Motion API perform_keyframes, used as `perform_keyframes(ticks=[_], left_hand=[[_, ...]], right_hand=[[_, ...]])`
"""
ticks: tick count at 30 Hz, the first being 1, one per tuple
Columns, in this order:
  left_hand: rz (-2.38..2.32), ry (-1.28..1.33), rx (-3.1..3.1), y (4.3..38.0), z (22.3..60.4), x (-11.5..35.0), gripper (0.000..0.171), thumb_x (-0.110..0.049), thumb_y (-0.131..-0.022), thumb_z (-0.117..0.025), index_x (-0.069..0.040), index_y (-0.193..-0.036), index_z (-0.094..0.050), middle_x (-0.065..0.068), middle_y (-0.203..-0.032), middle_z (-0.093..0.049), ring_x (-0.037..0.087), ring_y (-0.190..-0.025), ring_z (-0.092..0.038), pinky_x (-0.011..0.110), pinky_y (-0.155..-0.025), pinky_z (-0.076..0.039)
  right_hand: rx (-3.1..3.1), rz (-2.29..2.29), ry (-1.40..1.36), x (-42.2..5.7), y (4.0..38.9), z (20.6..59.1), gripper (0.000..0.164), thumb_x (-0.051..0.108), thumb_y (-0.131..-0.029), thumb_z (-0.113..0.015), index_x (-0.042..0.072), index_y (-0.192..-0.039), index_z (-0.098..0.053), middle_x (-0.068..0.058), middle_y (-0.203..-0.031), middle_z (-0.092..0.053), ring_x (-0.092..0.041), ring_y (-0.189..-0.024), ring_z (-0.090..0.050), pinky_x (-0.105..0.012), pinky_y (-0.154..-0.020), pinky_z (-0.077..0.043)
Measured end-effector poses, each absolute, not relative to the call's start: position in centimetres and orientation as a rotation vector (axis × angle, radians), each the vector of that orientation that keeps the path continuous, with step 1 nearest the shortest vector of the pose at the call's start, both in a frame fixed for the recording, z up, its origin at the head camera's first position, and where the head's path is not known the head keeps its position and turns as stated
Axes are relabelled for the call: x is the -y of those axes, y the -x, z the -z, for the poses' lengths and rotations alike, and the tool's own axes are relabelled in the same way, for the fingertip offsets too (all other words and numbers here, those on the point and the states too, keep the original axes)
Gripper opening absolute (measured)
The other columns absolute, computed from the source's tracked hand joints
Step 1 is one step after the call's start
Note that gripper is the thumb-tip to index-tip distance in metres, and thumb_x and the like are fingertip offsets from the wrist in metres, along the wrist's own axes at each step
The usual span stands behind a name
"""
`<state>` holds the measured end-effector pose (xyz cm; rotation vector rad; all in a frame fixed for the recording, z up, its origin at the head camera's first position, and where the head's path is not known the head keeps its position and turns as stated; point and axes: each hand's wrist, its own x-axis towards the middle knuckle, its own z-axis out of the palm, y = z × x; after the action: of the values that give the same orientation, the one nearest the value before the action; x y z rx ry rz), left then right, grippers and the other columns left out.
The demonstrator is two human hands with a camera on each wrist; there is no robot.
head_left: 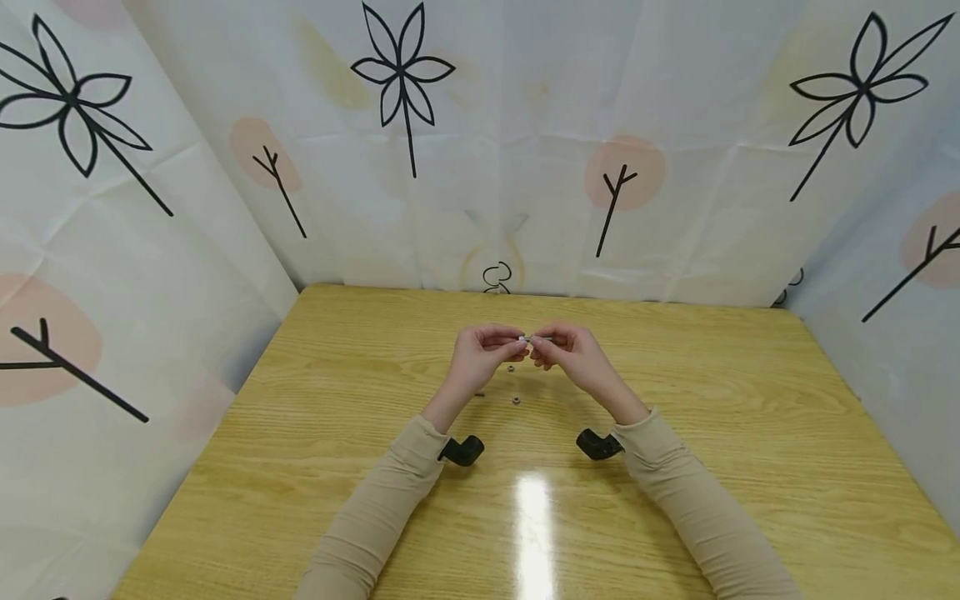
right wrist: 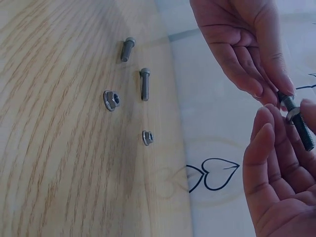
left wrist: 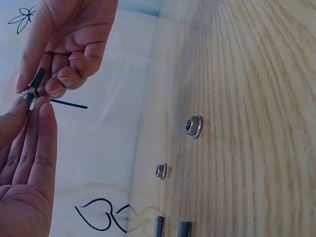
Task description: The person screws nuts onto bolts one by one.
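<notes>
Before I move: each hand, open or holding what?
Left hand: closed, pinching one end of the bolt.
Right hand: closed, pinching the nut on that bolt.

A dark bolt (right wrist: 304, 132), roughly level, carries a silvery nut (right wrist: 293, 115) around its shank (threads showing beyond), fingers (right wrist: 276, 61) holding both above the worktop (head_left: 375, 375).

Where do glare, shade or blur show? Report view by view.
Head: a white glare streak on the yellow-brown wooden tabletop, between the beige fabric sleeves; left wrist: dimmer and bluish, yet the larger silver flanged metal nut looks sharp; right wrist: dim, soft grey shade around two grey cylindrical metal bolts.
</notes>
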<state>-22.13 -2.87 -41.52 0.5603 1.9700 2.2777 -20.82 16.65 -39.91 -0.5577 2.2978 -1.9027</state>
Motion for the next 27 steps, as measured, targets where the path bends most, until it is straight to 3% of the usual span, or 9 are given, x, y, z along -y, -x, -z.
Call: perform_keyframes(ticks=[6, 12, 17, 21, 27], left_hand=[[-2.298, -0.537, -1.957, 22.1, 41.6, 2.8, 0.023, -0.002, -0.087, -0.069, 0.011, -0.106, -0.067, 0.018, -0.090, -0.070, 0.026, -0.081, -0.070, 0.046, -0.078, -0.059], [-2.299, -0.526, -1.932, 22.2, 41.6, 2.9, 0.023, 0.000, -0.087, -0.068, 0.012, -0.107, -0.066, 0.023, -0.092, -0.069, 0.032, -0.084, -0.069, 0.043, -0.078, -0.059], [-2.277, -0.559, -1.924, 21.9, 40.9, 3.0, 0.023, 0.005, -0.087, -0.066, 0.016, -0.108, -0.064, 0.028, -0.094, -0.067, 0.042, -0.089, -0.066, 0.050, -0.081, -0.057], [-2.250, -0.601, -1.934, 21.1, 39.8, 3.2, 0.023, 0.007, -0.088, -0.064, 0.019, -0.108, -0.061, 0.031, -0.095, -0.066, 0.047, -0.090, -0.064, 0.054, -0.082, -0.055], [-2.255, -0.577, -1.932, 20.6, 39.0, 3.1, 0.023, 0.006, -0.088, -0.064, 0.019, -0.108, -0.062, 0.029, -0.093, -0.067, 0.039, -0.087, -0.067, 0.048, -0.081, -0.057]], right_hand=[[-2.268, 1.942, 0.524, -16.7, 20.7, 39.9, 0.030, 0.012, -0.094, -0.064, -0.004, -0.119, -0.059, -0.025, -0.104, -0.063, -0.037, -0.089, -0.063, -0.051, -0.078, -0.055], [-2.253, 1.989, 0.569, -16.8, 20.6, 39.8, 0.026, 0.006, -0.092, -0.065, -0.004, -0.116, -0.061, -0.022, -0.104, -0.064, -0.037, -0.090, -0.063, -0.035, -0.073, -0.058], [-2.291, 1.946, 0.557, -16.7, 20.7, 39.9, 0.024, 0.012, -0.095, -0.063, -0.006, -0.111, -0.063, -0.028, -0.100, -0.064, -0.037, -0.085, -0.064, -0.046, -0.073, -0.057], [-2.325, 1.900, 0.540, -16.7, 20.9, 40.1, 0.028, 0.019, -0.097, -0.059, -0.007, -0.108, -0.064, -0.027, -0.094, -0.065, -0.033, -0.081, -0.064, -0.049, -0.070, -0.056], [-2.276, 1.977, 0.574, -16.6, 20.8, 40.0, 0.031, 0.008, -0.093, -0.064, -0.007, -0.119, -0.056, -0.021, -0.102, -0.065, -0.030, -0.082, -0.065, -0.044, -0.068, -0.056]])
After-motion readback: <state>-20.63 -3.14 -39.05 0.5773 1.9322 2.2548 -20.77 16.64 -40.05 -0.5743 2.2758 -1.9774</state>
